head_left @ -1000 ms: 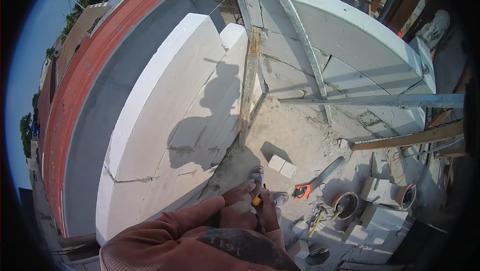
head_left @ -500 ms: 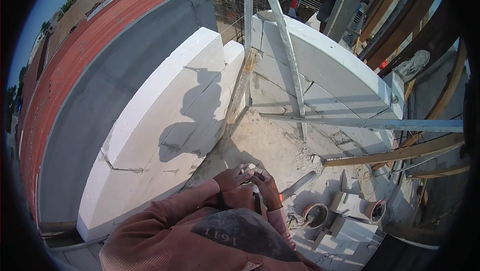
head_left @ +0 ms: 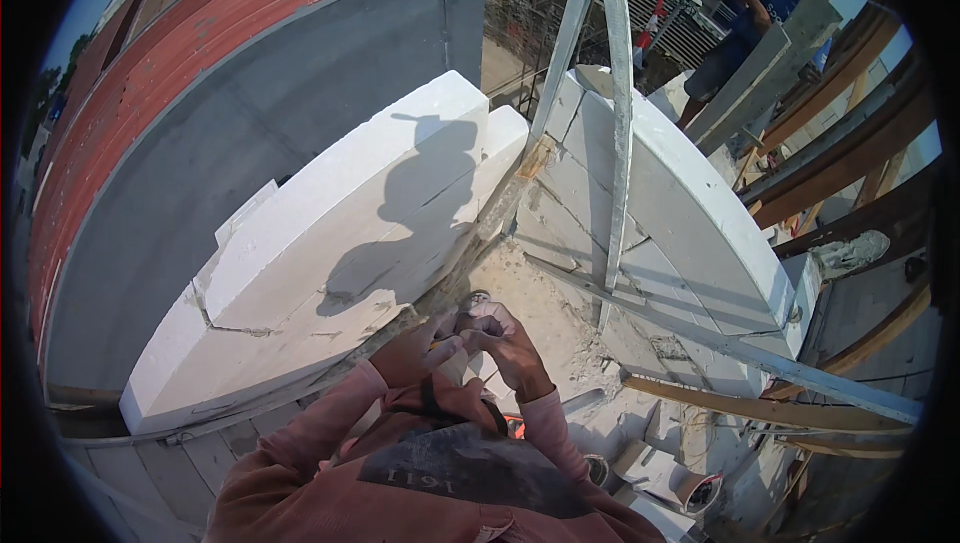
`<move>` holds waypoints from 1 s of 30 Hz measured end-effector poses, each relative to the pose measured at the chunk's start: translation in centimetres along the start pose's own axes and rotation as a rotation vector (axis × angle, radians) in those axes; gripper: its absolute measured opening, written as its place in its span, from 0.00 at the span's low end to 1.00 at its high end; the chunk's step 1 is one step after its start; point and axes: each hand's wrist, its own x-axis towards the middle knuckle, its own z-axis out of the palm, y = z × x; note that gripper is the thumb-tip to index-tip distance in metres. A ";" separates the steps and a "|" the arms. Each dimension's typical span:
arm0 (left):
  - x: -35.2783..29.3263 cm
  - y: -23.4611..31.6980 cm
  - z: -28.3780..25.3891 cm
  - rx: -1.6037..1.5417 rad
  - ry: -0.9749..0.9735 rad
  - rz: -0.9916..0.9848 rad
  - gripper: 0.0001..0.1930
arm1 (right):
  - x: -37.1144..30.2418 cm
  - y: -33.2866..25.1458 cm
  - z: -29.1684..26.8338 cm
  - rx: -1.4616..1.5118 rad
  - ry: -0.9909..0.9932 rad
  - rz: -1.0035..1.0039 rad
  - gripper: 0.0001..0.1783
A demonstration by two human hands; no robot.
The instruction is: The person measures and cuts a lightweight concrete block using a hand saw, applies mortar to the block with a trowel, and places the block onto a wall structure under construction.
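Note:
My left hand (head_left: 420,348) and my right hand (head_left: 512,351) meet in front of my chest, both with bent, closed fingers. A small yellow bit (head_left: 436,345) shows at the left fingers, and a small round greyish thing (head_left: 479,298) shows just beyond the fingertips. What exactly the fingers hold is too small and too covered to name. Two low walls of white blocks, a left one (head_left: 300,273) and a right one (head_left: 690,213), form a corner ahead of me. My shadow falls across the left wall.
Grey metal bars (head_left: 617,123) stand at the corner, and another bar (head_left: 740,348) slants across the right wall. Cut white blocks (head_left: 645,468) and a bucket (head_left: 697,491) lie at lower right. Beyond the right wall, a person in blue (head_left: 765,3) is beside a grey board (head_left: 775,78).
My view has shifted, so the walls sit differently in it. Both hands appear higher in the picture, still together, and the person in blue shows more fully.

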 end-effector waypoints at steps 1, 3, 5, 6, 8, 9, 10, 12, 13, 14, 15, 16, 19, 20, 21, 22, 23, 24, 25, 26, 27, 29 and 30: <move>0.1 -0.1 -1.3 0.115 0.020 0.048 0.27 | 1.4 -1.8 0.0 0.004 0.000 0.013 0.19; 0.1 -0.4 -4.6 -0.045 -0.033 -0.085 0.23 | 4.9 -6.2 -0.4 -0.109 0.038 -0.027 0.16; 0.3 -1.1 -8.3 -0.278 -0.145 -0.197 0.16 | 6.9 -12.3 0.7 0.145 0.112 -0.072 0.17; 0.0 -2.0 -9.8 -0.268 -0.174 -0.217 0.15 | 8.3 -14.2 0.3 0.171 0.121 -0.132 0.17; -0.1 -2.7 -11.5 -0.263 -0.208 -0.248 0.14 | 11.6 -16.5 -1.4 0.202 0.134 -0.181 0.17; -0.2 -2.5 -11.8 -0.435 -0.173 -0.424 0.13 | 13.5 -17.0 -2.7 0.221 0.170 -0.213 0.17; -0.4 -2.3 -11.7 -0.609 -0.129 -0.603 0.12 | 14.8 -16.9 -3.7 0.237 0.202 -0.241 0.18; 0.3 -4.1 -9.8 -0.615 -0.016 -0.609 0.13 | 16.9 -16.1 -4.7 0.230 0.276 -0.220 0.18; 1.2 -5.2 -9.0 -0.613 0.105 -0.605 0.13 | 18.1 -15.5 -4.8 0.219 0.342 -0.209 0.19; 2.4 -6.4 -8.5 -0.621 0.096 -0.615 0.13 | 18.9 -14.5 -4.8 0.165 0.352 -0.210 0.20; 3.8 -6.7 -8.0 -0.585 0.136 -0.575 0.14 | 19.4 -14.0 -4.8 0.160 0.355 -0.190 0.20; 4.8 -6.9 -7.5 -0.549 0.175 -0.536 0.14 | 19.7 -13.5 -4.8 0.084 0.356 -0.131 0.20; 8.4 -5.4 -7.3 -0.175 0.263 -0.456 0.14 | 21.0 -12.1 -5.5 -0.004 0.315 -0.071 0.19; 9.4 -5.1 -7.3 -0.199 0.283 -0.476 0.13 | 21.5 -11.9 -5.7 0.016 0.320 -0.031 0.18; 10.2 -5.2 -7.3 -0.212 0.277 -0.486 0.13 | 22.0 -11.9 -5.7 0.036 0.324 0.008 0.17; 10.8 -5.3 -7.2 -0.241 0.314 -0.502 0.13 | 22.8 -12.0 -5.6 0.026 0.391 0.041 0.15; 11.4 -5.4 -7.2 -0.270 0.353 -0.518 0.13 | 23.6 -12.4 -5.7 0.020 0.394 0.057 0.15; 11.9 -5.1 -7.3 -0.283 0.344 -0.529 0.13 | 24.4 -12.7 -6.0 -0.005 0.403 0.095 0.14; 12.1 -4.6 -7.7 -0.381 0.346 -0.554 0.12 | 25.3 -12.9 -6.3 -0.030 0.411 0.133 0.14; 12.4 -4.4 -7.9 -0.480 0.348 -0.579 0.12 | 26.2 -13.0 -6.4 -0.035 0.417 0.149 0.14; 12.3 -5.1 -7.6 -0.492 0.341 -0.589 0.12 | 27.1 -13.0 -6.4 -0.029 0.397 0.140 0.15; 11.0 -7.2 -7.0 -0.487 0.346 -0.604 0.12 | 28.4 -13.1 -6.6 -0.024 0.380 0.148 0.16; 10.7 -7.2 -7.4 -0.497 0.337 -0.615 0.12 | 28.9 -13.4 -6.7 0.002 0.378 0.112 0.16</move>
